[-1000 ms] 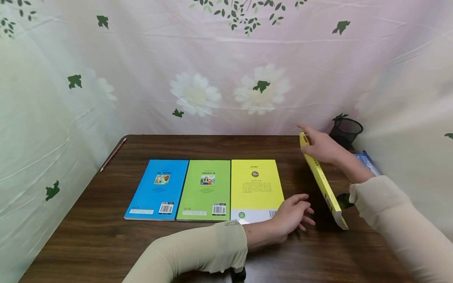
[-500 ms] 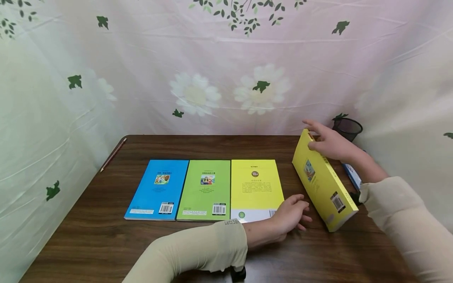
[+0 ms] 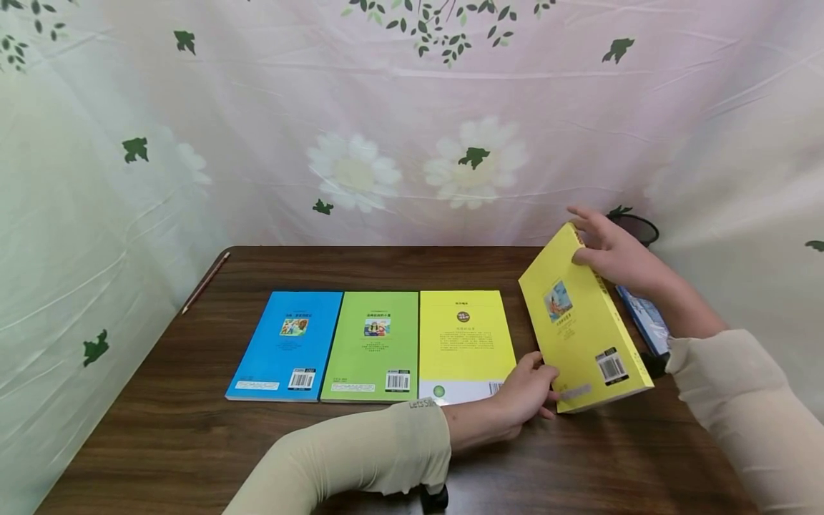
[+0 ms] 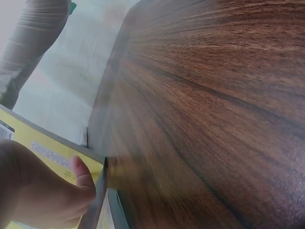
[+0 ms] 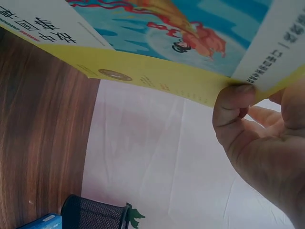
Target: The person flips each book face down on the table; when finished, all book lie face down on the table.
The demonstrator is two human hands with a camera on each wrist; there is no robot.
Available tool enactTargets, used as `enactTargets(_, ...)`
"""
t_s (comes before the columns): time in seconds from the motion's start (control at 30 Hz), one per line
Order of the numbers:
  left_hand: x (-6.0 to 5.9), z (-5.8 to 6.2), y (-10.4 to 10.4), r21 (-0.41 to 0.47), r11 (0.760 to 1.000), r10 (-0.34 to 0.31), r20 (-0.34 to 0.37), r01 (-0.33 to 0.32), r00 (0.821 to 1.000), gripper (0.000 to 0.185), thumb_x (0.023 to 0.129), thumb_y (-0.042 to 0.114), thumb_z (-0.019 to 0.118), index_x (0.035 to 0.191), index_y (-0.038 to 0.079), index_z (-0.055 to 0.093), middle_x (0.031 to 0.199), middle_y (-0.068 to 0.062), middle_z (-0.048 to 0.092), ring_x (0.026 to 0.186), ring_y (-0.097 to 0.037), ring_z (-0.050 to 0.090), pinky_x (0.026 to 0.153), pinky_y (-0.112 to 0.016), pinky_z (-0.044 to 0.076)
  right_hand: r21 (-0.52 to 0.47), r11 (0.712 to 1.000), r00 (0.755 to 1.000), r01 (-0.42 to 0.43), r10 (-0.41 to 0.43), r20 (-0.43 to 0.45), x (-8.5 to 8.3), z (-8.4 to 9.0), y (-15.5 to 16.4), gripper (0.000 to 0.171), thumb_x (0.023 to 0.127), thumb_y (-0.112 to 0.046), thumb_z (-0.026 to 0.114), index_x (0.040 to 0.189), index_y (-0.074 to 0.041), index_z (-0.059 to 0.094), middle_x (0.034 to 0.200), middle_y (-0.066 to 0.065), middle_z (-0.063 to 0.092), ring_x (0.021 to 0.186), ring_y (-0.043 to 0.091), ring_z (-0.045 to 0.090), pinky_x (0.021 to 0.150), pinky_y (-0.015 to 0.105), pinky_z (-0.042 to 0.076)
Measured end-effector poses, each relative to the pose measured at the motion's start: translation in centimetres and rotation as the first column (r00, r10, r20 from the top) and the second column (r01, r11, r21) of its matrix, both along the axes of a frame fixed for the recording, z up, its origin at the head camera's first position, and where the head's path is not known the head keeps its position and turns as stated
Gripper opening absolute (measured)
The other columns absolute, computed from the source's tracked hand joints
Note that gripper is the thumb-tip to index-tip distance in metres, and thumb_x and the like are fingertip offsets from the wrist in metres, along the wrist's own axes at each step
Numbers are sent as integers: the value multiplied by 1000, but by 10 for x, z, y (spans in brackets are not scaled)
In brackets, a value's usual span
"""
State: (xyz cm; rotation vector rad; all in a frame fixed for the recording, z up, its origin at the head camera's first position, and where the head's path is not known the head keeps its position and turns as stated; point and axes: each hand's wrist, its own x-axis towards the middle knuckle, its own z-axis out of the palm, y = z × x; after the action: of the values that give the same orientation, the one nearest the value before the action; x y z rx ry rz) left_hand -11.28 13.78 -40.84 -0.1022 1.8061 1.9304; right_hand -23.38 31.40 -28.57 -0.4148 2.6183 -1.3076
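A thick yellow book (image 3: 579, 329) is tilted above the right side of the brown table (image 3: 386, 265), back cover and barcode facing me. My right hand (image 3: 608, 250) pinches its far top edge; the right wrist view shows the thumb (image 5: 233, 109) on its illustrated cover (image 5: 157, 28). My left hand (image 3: 531, 390) holds the near left corner. In the left wrist view the thumb (image 4: 81, 174) presses on the yellow cover (image 4: 43, 152). A blue book (image 3: 286, 343), a green book (image 3: 373, 343) and a thin yellow book (image 3: 465, 336) lie flat side by side.
A black mesh pen holder (image 3: 637, 229) stands at the back right corner, partly behind my right hand. Another blue book (image 3: 644, 318) lies under the raised one at the right edge. A pencil (image 3: 206, 281) lies along the left edge. Flowered cloth walls surround the table.
The thick yellow book has turned from edge-on to showing its back cover and has risen slightly. My right hand moved up and right with it, and my left hand has taken its near corner.
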Motion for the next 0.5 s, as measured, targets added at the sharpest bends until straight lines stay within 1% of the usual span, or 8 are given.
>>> enactTargets(0.03, 0, 0, 0, -1, 1000, 5, 4, -5, 1000, 56, 98, 21, 54, 150, 6, 39, 128, -8, 59, 91, -22, 66, 58, -36, 53, -1, 1000, 1000, 9, -9, -11, 1, 1, 1, 80, 102, -2, 43, 162, -23, -4, 168, 18, 10, 128, 38, 54, 75, 27, 57)
enactTargets(0.13, 0, 0, -1, 1, 1000, 12, 16, -12, 1000, 57, 99, 22, 54, 151, 6, 38, 135, -11, 58, 95, -23, 66, 63, -41, 56, -22, 999, 999, 31, -32, -36, 3, 3, 4, 81, 102, -3, 45, 162, -25, -3, 167, 18, 12, 113, 18, 64, 72, 27, 58)
enactTargets(0.2, -1, 0, -1, 4, 1000, 16, 24, -16, 1000, 57, 99, 22, 53, 151, 5, 38, 138, -11, 57, 96, -23, 65, 67, -44, 57, -38, 998, 998, 47, -48, -46, 4, 4, 6, 81, 102, -4, 46, 162, -27, -2, 167, 18, 14, 100, 5, 65, 70, 27, 58)
enactTargets(0.23, -1, 0, -1, 6, 1000, 16, 26, -16, 1000, 57, 99, 22, 52, 151, 5, 38, 138, -11, 56, 96, -23, 64, 69, -46, 57, -47, 997, 997, 54, -56, -48, 4, 4, 7, 81, 102, -4, 47, 162, -28, -2, 167, 18, 15, 97, 0, 64, 69, 27, 58)
enactTargets(0.33, -2, -2, 0, 19, 1000, 18, 26, -19, 999, 55, 100, 21, 50, 150, 4, 38, 135, -13, 56, 97, -25, 63, 71, -49, 58, -108, 992, 996, 69, -74, -47, 6, 5, 10, 80, 102, -4, 47, 162, -29, -1, 165, 16, 19, 94, -2, 64, 69, 25, 58)
enactTargets(0.4, -3, -4, 0, 40, 999, 18, 27, -19, 999, 50, 101, 21, 48, 147, 3, 41, 131, -13, 56, 98, -26, 61, 72, -51, 58, -180, 981, 996, 72, -81, -44, 7, 6, 12, 79, 102, -2, 47, 162, -28, 2, 160, 11, 26, 95, 0, 65, 68, 24, 59)
enactTargets(0.43, -4, -5, 1, 55, 998, 19, 30, -21, 999, 46, 102, 21, 47, 144, 3, 43, 127, -13, 56, 99, -27, 61, 72, -52, 58, -229, 971, 996, 69, -79, -38, 8, 6, 13, 79, 102, -1, 47, 161, -28, 3, 157, 9, 30, 95, 1, 66, 67, 24, 59)
enactTargets(0.5, -4, -6, 2, 82, 996, 21, 33, -24, 999, 37, 103, 20, 43, 136, 5, 47, 121, -12, 56, 99, -26, 60, 72, -54, 58, -333, 941, 998, 55, -66, -20, 8, 7, 14, 79, 101, 2, 48, 161, -27, 5, 150, 3, 36, 95, 4, 68, 65, 25, 60)
